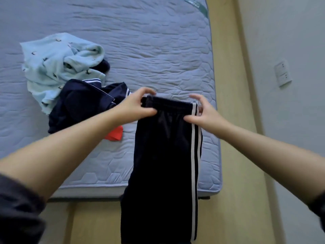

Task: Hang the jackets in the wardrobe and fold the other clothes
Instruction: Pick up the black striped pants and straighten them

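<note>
**Q:** What lies nearest you?
**A:** Your dark sleeve at lower left, with both bare forearms reaching out over the bed.

**Q:** How do your fingers stand?
**A:** Your left hand grips the waistband of the navy trousers, with fingers curled over its top edge. Your right hand pinches the white-striped side, its upper fingers lifted.

**Q:** Where are the trousers?
**A:** The waistband is over the bed's near right corner. The legs hang past the bed's edge, in front of the floor.

**Q:** And to your left?
**A:** A navy jacket lies heaped, touching a pale blue garment and a red item.
</note>
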The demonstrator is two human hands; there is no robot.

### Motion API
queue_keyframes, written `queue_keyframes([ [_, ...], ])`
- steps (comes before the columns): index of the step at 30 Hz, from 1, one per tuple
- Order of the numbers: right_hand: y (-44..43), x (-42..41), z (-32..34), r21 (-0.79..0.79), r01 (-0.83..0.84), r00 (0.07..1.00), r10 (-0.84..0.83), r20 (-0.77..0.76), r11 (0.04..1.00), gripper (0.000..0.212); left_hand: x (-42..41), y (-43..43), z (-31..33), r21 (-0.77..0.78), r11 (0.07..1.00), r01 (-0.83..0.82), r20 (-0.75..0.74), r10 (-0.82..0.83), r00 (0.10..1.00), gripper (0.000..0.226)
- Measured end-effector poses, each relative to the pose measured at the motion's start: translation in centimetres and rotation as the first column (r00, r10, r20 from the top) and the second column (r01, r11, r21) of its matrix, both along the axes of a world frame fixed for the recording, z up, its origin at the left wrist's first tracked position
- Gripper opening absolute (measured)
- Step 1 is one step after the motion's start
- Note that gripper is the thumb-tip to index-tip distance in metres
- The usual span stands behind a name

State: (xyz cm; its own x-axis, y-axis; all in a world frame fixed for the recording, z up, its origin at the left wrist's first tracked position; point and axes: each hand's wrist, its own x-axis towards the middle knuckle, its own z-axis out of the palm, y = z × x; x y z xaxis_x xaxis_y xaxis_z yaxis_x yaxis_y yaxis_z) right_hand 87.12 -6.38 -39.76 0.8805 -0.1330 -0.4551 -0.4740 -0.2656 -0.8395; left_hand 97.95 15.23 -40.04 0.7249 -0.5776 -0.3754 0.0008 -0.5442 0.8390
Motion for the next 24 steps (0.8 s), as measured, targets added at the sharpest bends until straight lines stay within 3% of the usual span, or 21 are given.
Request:
queue_keyframes([
  [3,-3.0,6.8,-5.6,-0.151,0.143,0.99,-0.142,0.02,0.978,0.081,6.3,-3.5,-5.9,0.158,0.975,-0.159,0.116,0.142,0.983,0.079],
  [5,-4.5,9.2,-9.9,-0.244,0.261,0.964,-0.263,0.025,0.934,0.085,8.3,-4.5,-9.6,0.244,0.927,-0.285,0.148,0.255,0.956,0.087],
  [7,-4.7,8.8,-14.7,-0.293,0.268,0.957,-0.29,-0.032,0.918,0.085,7.3,-4.1,-13.8,0.289,0.894,-0.342,0.108,0.324,0.94,0.082],
  [11,-1.5,2.0,-23.6,-0.265,0.165,0.943,-0.23,-0.239,0.95,0.081,-0.4,0.0,-22.6,0.407,0.883,-0.235,-0.068,0.285,0.956,0.072],
  [15,1.3,-4.7,-30.2,-0.224,0.178,0.883,-0.256,-0.393,0.958,0.077,-6.7,4.0,-29.1,0.501,0.837,-0.218,-0.199,0.357,0.913,0.064],
  [20,4.1,-10.5,-35.9,-0.164,0.351,0.726,-0.379,-0.575,0.922,0.058,-12.7,6.8,-35.3,0.525,0.796,-0.302,-0.343,0.522,0.781,0.067],
  [24,5.1,-11.8,-38.9,-0.173,0.431,0.656,-0.439,-0.614,0.886,0.036,-14.1,6.7,-38.1,0.52,0.717,-0.465,-0.321,0.668,0.671,0.029],
])
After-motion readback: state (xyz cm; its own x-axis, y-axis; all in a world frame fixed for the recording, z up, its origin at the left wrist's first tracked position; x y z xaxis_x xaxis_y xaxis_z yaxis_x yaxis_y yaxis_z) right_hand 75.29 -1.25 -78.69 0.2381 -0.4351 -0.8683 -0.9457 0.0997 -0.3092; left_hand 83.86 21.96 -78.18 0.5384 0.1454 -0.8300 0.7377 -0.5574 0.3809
